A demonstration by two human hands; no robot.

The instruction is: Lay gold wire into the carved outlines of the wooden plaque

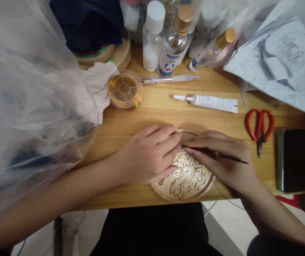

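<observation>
A round wooden disc lies at the table's front edge, bearing a flower design outlined in gold wire with whitish petals. My left hand rests over the disc's left side, fingers bent and closed, the tips meeting near its upper middle. What they pinch, if anything, is hidden. From the right, my right hand grips slim dark tweezers, whose tip is at the left fingertips. A thin wire trails from under my right hand over the table edge.
Behind the disc lie a spool of gold wire, a pen and a white glue tube. Red-handled pliers and a dark phone-like block are at right. Bottles, drawn paper sheets and plastic bags surround the workspace.
</observation>
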